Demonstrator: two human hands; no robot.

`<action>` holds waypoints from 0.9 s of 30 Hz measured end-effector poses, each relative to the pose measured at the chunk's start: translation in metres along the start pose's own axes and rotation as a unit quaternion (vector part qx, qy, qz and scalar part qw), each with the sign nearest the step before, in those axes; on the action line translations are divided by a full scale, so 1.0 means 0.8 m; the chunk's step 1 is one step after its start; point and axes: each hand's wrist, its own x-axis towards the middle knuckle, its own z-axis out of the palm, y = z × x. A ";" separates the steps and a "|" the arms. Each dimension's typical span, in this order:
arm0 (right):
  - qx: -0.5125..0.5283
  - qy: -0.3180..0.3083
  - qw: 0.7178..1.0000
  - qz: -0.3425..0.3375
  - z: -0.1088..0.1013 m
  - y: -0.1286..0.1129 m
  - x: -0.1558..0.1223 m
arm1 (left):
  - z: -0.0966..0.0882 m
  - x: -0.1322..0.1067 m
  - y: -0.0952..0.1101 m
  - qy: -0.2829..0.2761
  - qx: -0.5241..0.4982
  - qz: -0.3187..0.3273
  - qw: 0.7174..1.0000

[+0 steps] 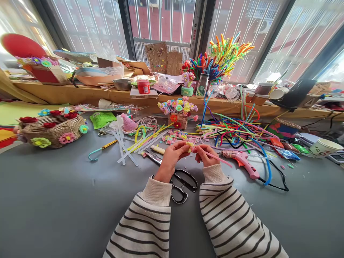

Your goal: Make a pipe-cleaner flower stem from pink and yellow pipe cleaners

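Between my fingertips, above the middle of the table, is a small yellow fuzzy flower [189, 146]. My left hand [173, 157] pinches it from the left. My right hand [206, 156] is closed around a pink pipe cleaner [219, 160], whose free end points down to the right; its other end runs toward the flower, and the fingers hide where they meet. Scissors [185, 181] with black handles lie on the table beneath my hands, partly covered by my left hand. To the right rests a pink glue gun [243, 163].
Loose pipe cleaners [236, 130] are heaped at the back right. Clear glue sticks [122, 147] lie left of my hands. A woven basket [53, 132] with flowers stands at the left. Behind my hands are a small flower pot [178, 120] and cut pink and yellow bits [178, 137].
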 end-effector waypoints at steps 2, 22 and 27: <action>0.029 -0.018 0.999 0.027 -0.003 0.000 0.002 | 0.001 0.000 -0.001 -0.021 -0.028 -0.018 0.999; 0.160 -0.061 0.978 0.123 0.000 0.005 0.004 | -0.002 -0.004 0.005 -0.110 -0.132 -0.105 0.979; 0.151 -0.073 0.982 0.091 0.002 -0.006 0.000 | -0.003 -0.004 0.007 -0.095 -0.184 -0.144 0.968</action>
